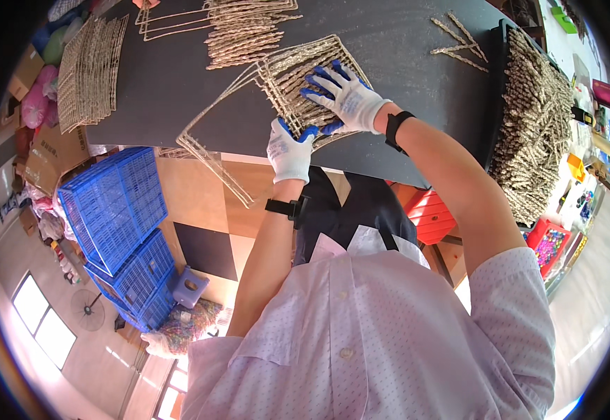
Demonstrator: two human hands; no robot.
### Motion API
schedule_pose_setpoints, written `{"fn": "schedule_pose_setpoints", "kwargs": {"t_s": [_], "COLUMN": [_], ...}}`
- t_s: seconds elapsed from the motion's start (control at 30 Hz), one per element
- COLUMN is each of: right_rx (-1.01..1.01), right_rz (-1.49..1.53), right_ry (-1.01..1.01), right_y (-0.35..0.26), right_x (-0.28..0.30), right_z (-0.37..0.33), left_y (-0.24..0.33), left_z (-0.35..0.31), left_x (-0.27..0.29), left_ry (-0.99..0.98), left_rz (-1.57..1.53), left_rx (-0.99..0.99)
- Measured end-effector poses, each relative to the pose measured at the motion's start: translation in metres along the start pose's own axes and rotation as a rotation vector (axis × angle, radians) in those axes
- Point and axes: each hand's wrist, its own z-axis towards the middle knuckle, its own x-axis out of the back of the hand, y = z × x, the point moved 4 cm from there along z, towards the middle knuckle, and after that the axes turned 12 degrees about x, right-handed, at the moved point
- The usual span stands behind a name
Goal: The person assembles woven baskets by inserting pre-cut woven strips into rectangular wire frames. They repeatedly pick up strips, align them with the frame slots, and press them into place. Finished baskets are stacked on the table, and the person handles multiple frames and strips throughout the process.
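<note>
The left hand (291, 150) is closed on the near left corner of a stack of frames (301, 64), its thumb and fingers pinching the edge, while the right hand (347, 98) lies on top with fingers spread apart, pressing on the twisted rods inside the outline. The stack sits near the front edge of the dark tabletop (403, 59), between both hands. The likeliest trouble would be slipping: if the left pinch slackened while the right palm pushed, the layers could fan out of line. The loose frames (193, 148) at the left, which touch the stack's far left corner and hang past the tabletop's front edge, could be caught by the left forearm and dragged off, or could tip over by their own overhang. Uneven pressure might also bend a thin side. As for direction, the stack lies askew to the tabletop's edge: its left side slants from the far left corner down to the left hand, and the rods inside rise toward the far right. Its long axis cannot be told surely, since the hands cover the near end.
</note>
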Motion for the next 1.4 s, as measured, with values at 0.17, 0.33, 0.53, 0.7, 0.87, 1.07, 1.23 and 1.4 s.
{"fn": "schedule_pose_setpoints", "kwargs": {"t_s": [0.17, 0.33, 0.53, 0.7, 0.87, 1.07, 1.23, 1.4], "right_rx": [0.007, 0.021, 0.019, 0.03, -0.001, -0.036, -0.01, -0.003], "right_rz": [-0.011, -0.007, 0.043, 0.09, 0.062, 0.154, 0.144, 0.155], "right_ry": [-0.012, -0.008, 0.008, -0.02, -0.083, -0.018, -0.021, 0.006], "right_y": [0.002, 0.002, 0.0, 0.002, -0.002, 0.005, 0.002, 0.003], "right_x": [-0.003, 0.0, 0.002, 0.008, 0.009, 0.001, 0.002, 0.004], "right_z": [0.001, 0.003, 0.0, 0.0, 0.002, 0.003, 0.004, 0.005], "left_y": [-0.001, -0.032, -0.041, -0.03, -0.036, -0.007, -0.023, -0.03], "left_z": [-0.002, 0.019, 0.014, 0.015, 0.013, 0.008, 0.02, 0.015], "left_x": [0.003, -0.013, -0.025, -0.023, -0.028, -0.006, -0.011, -0.018], "left_ry": [0.016, -0.298, -0.426, -0.424, -0.316, -0.115, -0.258, -0.337], "left_rz": [0.012, -0.349, -0.426, -0.442, -0.344, -0.121, -0.161, -0.252], "left_rx": [0.054, 0.219, 0.185, 0.189, 0.208, 0.056, 0.022, 0.123]}}
